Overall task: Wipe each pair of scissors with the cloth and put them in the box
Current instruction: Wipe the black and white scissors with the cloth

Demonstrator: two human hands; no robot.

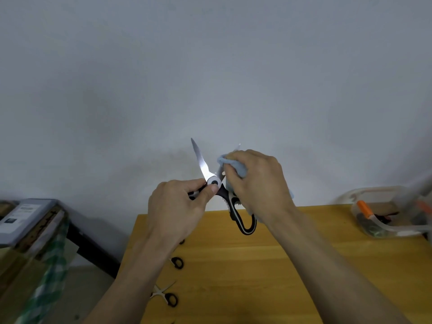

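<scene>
Small scissors [171, 298] are waiting at the tabletop's [257, 277] left edge; my left hand [177, 206] is gripping the big scissors [243, 220], blades pointing away, while my right hand [257, 181] is pinching the cloth [236, 167] round one blade.

Light blue cloth [235, 165]; black-and-white scissors [236, 210] with silver blades; yellow wooden table [257, 265]; green-checked fabric [50, 272]

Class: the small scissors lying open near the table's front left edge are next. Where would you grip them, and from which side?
Probably grip the small scissors by the black handle loops, coming from above on the handle side. The blades splay open up and leftward, so fingers stay behind the points.
</scene>
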